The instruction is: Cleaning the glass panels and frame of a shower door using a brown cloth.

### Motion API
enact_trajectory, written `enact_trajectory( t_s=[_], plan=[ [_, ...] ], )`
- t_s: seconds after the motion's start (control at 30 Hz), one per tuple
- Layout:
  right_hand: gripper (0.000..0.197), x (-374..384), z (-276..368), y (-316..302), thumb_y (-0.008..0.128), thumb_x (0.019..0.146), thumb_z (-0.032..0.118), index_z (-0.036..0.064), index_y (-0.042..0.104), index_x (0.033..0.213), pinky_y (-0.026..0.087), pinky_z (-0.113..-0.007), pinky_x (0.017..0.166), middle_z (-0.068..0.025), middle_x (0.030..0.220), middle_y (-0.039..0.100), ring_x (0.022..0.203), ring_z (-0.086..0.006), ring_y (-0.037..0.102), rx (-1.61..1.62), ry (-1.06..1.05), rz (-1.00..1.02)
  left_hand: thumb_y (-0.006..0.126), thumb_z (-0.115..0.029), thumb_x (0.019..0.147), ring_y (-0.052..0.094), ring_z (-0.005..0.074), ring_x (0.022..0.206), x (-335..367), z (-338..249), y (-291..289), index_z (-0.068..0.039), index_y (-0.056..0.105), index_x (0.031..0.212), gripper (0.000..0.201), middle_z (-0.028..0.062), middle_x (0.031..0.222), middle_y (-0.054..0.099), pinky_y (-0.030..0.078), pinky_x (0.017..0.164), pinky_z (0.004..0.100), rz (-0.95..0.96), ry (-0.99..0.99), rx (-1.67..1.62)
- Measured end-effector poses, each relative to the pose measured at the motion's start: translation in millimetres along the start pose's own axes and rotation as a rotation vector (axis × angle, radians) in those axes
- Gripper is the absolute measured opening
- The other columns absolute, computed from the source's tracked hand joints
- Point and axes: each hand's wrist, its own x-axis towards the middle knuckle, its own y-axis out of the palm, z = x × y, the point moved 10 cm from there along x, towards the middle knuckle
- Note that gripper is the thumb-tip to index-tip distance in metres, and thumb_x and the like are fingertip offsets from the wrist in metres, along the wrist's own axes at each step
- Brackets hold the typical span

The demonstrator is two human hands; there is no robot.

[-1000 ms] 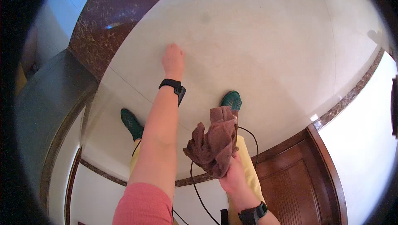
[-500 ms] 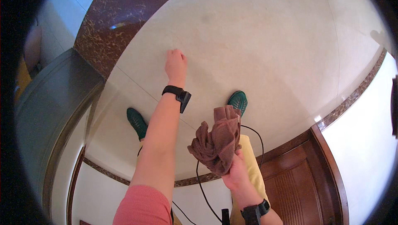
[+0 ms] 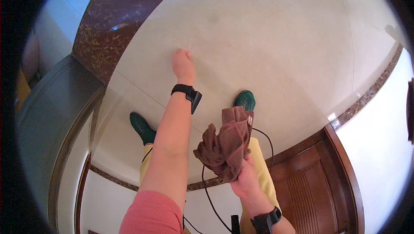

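Head view: the right hand (image 3: 246, 178) is squeezed shut on the bottom of a brown cloth (image 3: 225, 145), which stands up in a crumpled bunch. The cloth looks soft, light and floppy (it will sag wherever it is not held), so a full fist around the bunched part seems best. Left of the cloth, the left hand (image 3: 183, 64) is stretched out, curled into a loose fist with nothing in it. Past the cloth lies the pale floor (image 3: 280, 40) and two green shoes (image 3: 245, 100).
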Motion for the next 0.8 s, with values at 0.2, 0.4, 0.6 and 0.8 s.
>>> enact_trajectory(
  t_s=[0.2, 0.4, 0.6, 0.8],
  plan=[
    [0.031, -5, 4, 9, 0.046, 0.086, 0.008, 0.0050, 0.039, 0.116, 0.043, -0.038, 0.089, -0.0092, 0.116, 0.048, 0.105, -0.0232, 0.050, -0.060, 0.006, -0.001, 0.054, -0.006, 0.077, 0.051, 0.0317, 0.079, 4, 9, 5, -0.002, 0.051, 0.079, 0.005, 0.0135, 0.083, 0.052, 0.042, 0.067, 0.0406, 0.017, 0.059, 0.058],
    [0.030, 0, 5, 3, 0.045, 0.087, 0.008, 0.0065, 0.039, 0.116, 0.044, -0.038, 0.089, -0.0093, 0.116, 0.048, 0.106, -0.0234, 0.050, -0.080, -0.034, 0.015, 0.055, -0.006, 0.076, 0.050, 0.0298, 0.072, -18, 4, -6, -0.002, 0.047, 0.074, 0.009, 0.0129, 0.075, 0.050, 0.042, 0.063, 0.0380, -0.021, 0.113, -0.073],
    [0.032, 0, 1, 4, 0.045, 0.087, 0.009, 0.0069, 0.038, 0.118, 0.043, -0.039, 0.090, -0.0092, 0.117, 0.048, 0.107, -0.0237, 0.049, -0.078, 0.006, -0.011, 0.057, -0.004, 0.074, 0.050, 0.0293, 0.068, -18, -3, -19, -0.002, 0.046, 0.074, 0.011, 0.0119, 0.070, 0.051, 0.042, 0.061, 0.0379, -0.138, 0.179, -0.126],
    [0.031, -1, 2, 10, 0.044, 0.088, 0.009, 0.0068, 0.038, 0.119, 0.042, -0.039, 0.091, -0.0095, 0.119, 0.046, 0.108, -0.0236, 0.049, -0.088, 0.001, 0.017, 0.058, -0.004, 0.074, 0.053, 0.0315, 0.068, -15, 30, -3, -0.002, 0.048, 0.079, 0.011, 0.0124, 0.070, 0.055, 0.043, 0.063, 0.0385, -0.071, -0.129, -0.294]
  ],
)
